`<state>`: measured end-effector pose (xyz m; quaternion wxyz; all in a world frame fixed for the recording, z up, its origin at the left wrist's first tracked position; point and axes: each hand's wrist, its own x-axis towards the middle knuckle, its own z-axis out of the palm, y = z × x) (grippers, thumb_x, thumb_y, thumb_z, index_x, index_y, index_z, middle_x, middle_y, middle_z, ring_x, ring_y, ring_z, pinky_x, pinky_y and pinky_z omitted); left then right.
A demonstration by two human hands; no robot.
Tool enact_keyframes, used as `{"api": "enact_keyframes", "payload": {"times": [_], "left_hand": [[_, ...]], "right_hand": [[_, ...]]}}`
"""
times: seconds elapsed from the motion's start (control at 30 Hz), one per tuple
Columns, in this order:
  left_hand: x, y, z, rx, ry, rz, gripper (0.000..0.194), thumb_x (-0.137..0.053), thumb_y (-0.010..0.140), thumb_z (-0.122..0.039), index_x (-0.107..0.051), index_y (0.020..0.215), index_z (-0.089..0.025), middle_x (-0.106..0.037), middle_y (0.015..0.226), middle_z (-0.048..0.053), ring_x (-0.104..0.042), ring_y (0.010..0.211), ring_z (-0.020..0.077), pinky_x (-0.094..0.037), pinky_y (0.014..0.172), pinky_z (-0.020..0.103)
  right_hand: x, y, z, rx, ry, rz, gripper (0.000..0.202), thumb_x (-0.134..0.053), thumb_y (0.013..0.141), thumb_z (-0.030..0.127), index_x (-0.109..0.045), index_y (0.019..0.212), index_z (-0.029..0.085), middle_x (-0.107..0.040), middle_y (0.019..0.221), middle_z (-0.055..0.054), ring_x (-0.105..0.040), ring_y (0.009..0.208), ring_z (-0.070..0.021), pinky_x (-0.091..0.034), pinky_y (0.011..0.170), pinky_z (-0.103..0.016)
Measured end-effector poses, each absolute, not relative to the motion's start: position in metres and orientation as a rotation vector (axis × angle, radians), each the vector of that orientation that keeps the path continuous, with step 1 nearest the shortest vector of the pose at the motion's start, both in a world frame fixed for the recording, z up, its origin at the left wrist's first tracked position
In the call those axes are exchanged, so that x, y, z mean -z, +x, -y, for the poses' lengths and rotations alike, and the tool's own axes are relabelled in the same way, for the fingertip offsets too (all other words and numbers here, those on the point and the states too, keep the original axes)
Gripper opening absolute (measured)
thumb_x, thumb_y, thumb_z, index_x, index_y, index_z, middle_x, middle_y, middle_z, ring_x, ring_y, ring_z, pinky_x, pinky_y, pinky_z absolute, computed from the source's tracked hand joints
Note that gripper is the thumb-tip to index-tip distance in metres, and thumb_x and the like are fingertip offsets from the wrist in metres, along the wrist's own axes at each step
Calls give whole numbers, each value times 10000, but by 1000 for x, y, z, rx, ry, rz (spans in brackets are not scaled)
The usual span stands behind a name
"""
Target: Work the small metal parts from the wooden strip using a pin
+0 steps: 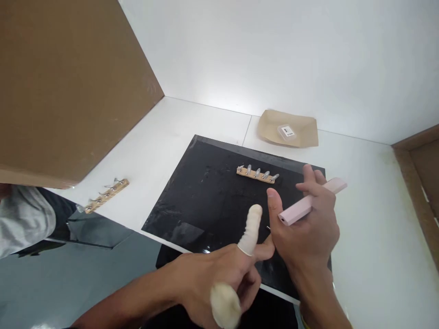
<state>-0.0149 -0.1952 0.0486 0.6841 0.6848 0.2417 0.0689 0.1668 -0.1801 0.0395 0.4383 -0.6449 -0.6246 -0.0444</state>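
My right hand (308, 228) is wrapped round a slim pale pink pen-shaped device (312, 201), above the right part of a black mat (192, 187). Beside it, my left hand (222, 278) has off-white finger cots (252, 230) on two digits, which stand apart, while other fingers curl. One bare left fingertip meets the base of my right hand. A tiny thin metallic piece (268, 228) shows between the hands; what holds it is hidden. Beyond them on the mat lies a wooden strip (255, 175) bearing several clear nail tips on small metal posts.
Another wooden strip (107, 196) with clear tips lies at the white table's left edge. A brown paper tray (267, 132) holding a small clear labelled case (286, 132) stands at the back. Cardboard (75, 82) walls the left; a person's grey sleeve (25, 219) shows below it.
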Motion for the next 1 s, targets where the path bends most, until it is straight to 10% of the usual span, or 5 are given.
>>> {"api": "enact_keyframes", "payload": {"times": [0.17,0.33,0.47,0.7,1.0], "left_hand": [[-38,-25,192,-98,1195,-259,1192,-727,788,-731,-82,1660,-234,-595,643,-60,-540,472,130,-462,451,234],[-60,-58,199,-474,1019,-393,1054,-506,893,-816,244,1573,-525,-452,1613,147,-585,580,74,-545,573,279],[-52,-77,180,-538,1299,-661,813,-386,1018,-671,121,1629,-498,-273,1716,170,-607,654,97,-579,640,333],[0,-79,114,-608,2176,-1253,499,-631,993,-503,-584,1430,-267,-690,1201,109,-636,980,210,-553,873,389],[8,-49,40,-373,2333,-1091,826,-757,792,-714,-532,1465,-292,-242,1716,163,-186,1535,466,-209,1196,713]], "right_hand": [[-22,184,167,390,-1492,1867,433,-766,892,464,-525,1152,216,-601,1468,-213,-541,1412,-390,-555,1005,-491],[3,226,159,506,-1555,2088,367,-745,915,454,-545,1120,224,-594,1485,-184,-563,1388,-399,-573,949,-473],[12,241,161,328,-1645,1811,264,-726,943,367,-566,1114,246,-621,1471,-120,-542,1421,-341,-558,1036,-487],[31,237,167,82,-1595,1709,176,-624,985,222,-611,1161,237,-733,1311,-81,-662,1291,-298,-549,1031,-503],[52,245,167,-48,-1790,1488,191,-558,1007,251,-647,1170,211,-726,1304,-105,-653,1293,-306,-474,1125,-589]]}}
